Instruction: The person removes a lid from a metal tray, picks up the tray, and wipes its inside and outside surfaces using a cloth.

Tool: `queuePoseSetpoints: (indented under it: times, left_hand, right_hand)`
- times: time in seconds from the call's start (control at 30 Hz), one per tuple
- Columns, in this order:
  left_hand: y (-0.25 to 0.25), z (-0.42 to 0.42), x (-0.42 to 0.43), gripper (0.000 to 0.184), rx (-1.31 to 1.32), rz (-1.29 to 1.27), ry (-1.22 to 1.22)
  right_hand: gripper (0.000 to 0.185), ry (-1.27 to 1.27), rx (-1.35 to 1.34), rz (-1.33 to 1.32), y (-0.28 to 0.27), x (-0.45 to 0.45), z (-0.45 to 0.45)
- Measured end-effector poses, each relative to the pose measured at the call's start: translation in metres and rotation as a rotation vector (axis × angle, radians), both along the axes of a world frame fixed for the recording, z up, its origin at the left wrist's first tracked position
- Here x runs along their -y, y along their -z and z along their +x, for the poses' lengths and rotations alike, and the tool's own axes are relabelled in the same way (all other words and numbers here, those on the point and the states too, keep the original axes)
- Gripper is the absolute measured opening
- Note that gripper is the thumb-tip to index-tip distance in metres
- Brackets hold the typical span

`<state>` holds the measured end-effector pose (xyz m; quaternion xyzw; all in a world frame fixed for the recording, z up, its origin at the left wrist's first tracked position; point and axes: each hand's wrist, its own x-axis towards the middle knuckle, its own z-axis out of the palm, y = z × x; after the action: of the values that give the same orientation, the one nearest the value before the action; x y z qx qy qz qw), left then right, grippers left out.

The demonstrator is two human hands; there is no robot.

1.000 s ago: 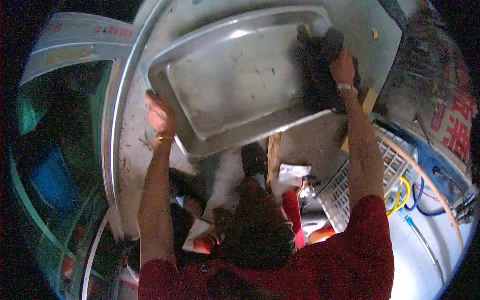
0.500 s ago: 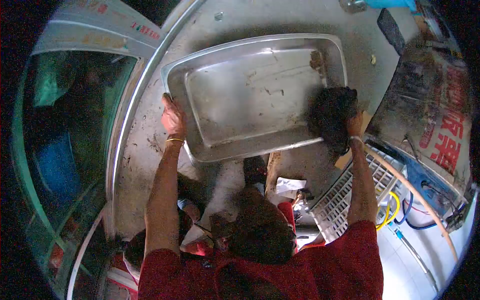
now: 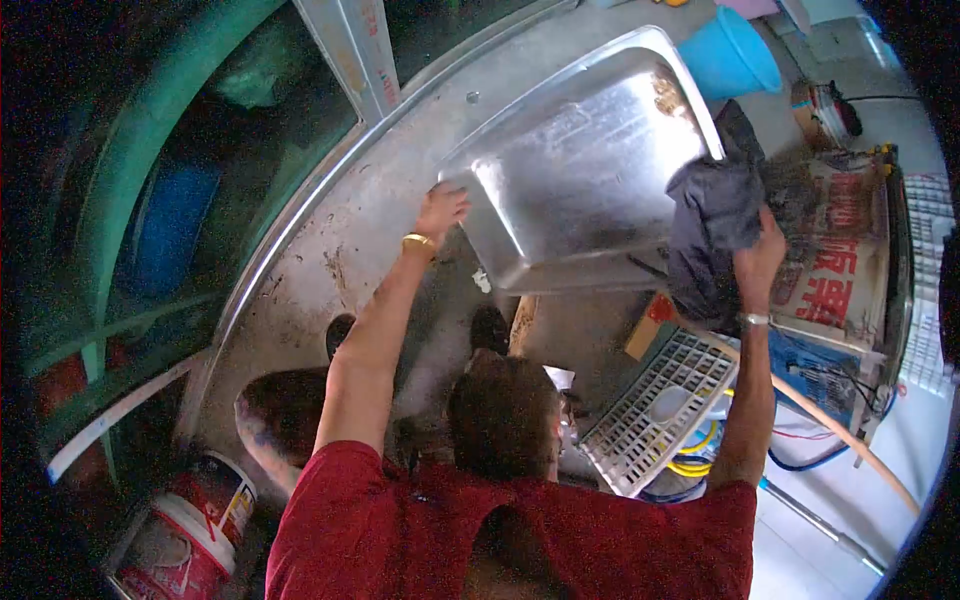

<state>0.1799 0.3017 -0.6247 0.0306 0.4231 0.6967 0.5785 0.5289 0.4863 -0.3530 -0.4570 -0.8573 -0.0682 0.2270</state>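
Note:
A large rectangular stainless steel basin [image 3: 590, 165] is tilted in front of me, with brown grime at its far right corner. My left hand [image 3: 443, 212] is closed on its left rim, near the corner. In my right hand [image 3: 762, 258] is a bunched dark grey cloth [image 3: 708, 220], draped over the basin's right edge. The cloth covers part of that rim and hides some of my right fingers.
A light blue bucket [image 3: 735, 55] stands beyond the basin's right corner. Near my right forearm are a white plastic crate [image 3: 665, 405] and a wooden stick [image 3: 860, 445]. A red and white bucket [image 3: 185, 545] sits at lower left.
The basin has tipped, its right end swinging away and up, and sits further right in view. Both hands have shifted right with it. My view has turned, bringing the light blue bucket into fuller sight.

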Motion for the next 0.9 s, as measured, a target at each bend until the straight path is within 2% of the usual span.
queuePoseSetpoints:
  times: [0.07, 0.1, 0.17, 0.23, 0.3, 0.4, 0.43, 0.47, 0.53, 0.57, 0.63, 0.67, 0.73, 0.77, 0.8, 0.83, 0.9]
  left_hand:
    - [-0.029, 0.013, -0.020, 0.035, -0.273, -0.043, 0.232]
    - [-0.050, 0.023, -0.018, 0.035, -0.269, -0.050, 0.221]
    - [-0.095, 0.035, -0.014, 0.036, -0.205, 0.129, 0.297]
    - [-0.141, 0.051, -0.014, 0.037, -0.258, 0.156, 0.337]
    - [-0.189, 0.066, -0.022, 0.038, -0.257, 0.162, 0.365]
    - [-0.257, 0.102, -0.040, 0.042, -0.269, 0.200, 0.280]
    - [-0.285, 0.113, -0.041, 0.046, -0.350, 0.206, 0.212]
    - [-0.291, 0.124, -0.055, 0.049, -0.354, 0.145, 0.121]
    - [-0.304, 0.139, -0.070, 0.048, -0.200, 0.091, 0.015]
    - [-0.310, 0.140, -0.071, 0.048, -0.214, 0.103, 0.017]
    - [-0.318, 0.145, -0.071, 0.050, -0.377, -0.067, -0.181]
    - [-0.320, 0.145, -0.070, 0.050, -0.386, -0.053, -0.173]
    - [-0.323, 0.134, -0.068, 0.032, -0.559, -0.070, -0.114]
    - [-0.303, 0.129, -0.079, 0.028, -0.556, -0.031, -0.143]
    - [-0.304, 0.124, -0.077, 0.024, -0.552, 0.003, -0.173]
    - [-0.304, 0.120, -0.073, 0.019, -0.380, 0.010, -0.140]
    - [-0.310, 0.109, -0.056, 0.014, -0.360, 0.045, -0.083]
  right_hand:
    - [0.039, 0.036, 0.062, 0.111, -0.005, 0.000, -0.017]
    - [0.039, 0.024, 0.066, 0.106, -0.011, 0.006, -0.025]
    - [0.036, 0.039, -0.014, -0.134, -0.028, 0.022, -0.050]
    - [0.032, 0.073, -0.024, -0.128, -0.037, 0.040, -0.067]
    - [0.028, 0.112, -0.040, -0.119, -0.042, 0.056, -0.075]
    - [0.027, -0.021, -0.034, 0.013, -0.044, 0.071, -0.077]
    - [0.024, -0.042, -0.032, 0.034, -0.045, 0.074, -0.078]
    - [0.022, -0.059, -0.031, 0.059, -0.047, 0.078, -0.080]
    - [0.022, -0.046, -0.049, 0.002, -0.056, 0.093, -0.083]
    - [0.023, -0.109, -0.057, -0.013, -0.059, 0.097, -0.082]
    - [0.027, -0.193, -0.070, 0.000, -0.065, 0.109, -0.081]
    - [0.027, -0.220, -0.095, 0.013, -0.069, 0.119, -0.084]
    - [0.027, -0.257, -0.062, 0.034, -0.070, 0.127, -0.082]
    - [0.028, -0.329, -0.095, 0.056, -0.072, 0.132, -0.082]
    - [0.029, -0.328, -0.091, 0.037, -0.072, 0.137, -0.081]
    - [0.028, -0.372, -0.139, 0.032, -0.074, 0.144, -0.080]
    - [0.033, -0.420, -0.141, -0.020, -0.074, 0.152, -0.067]
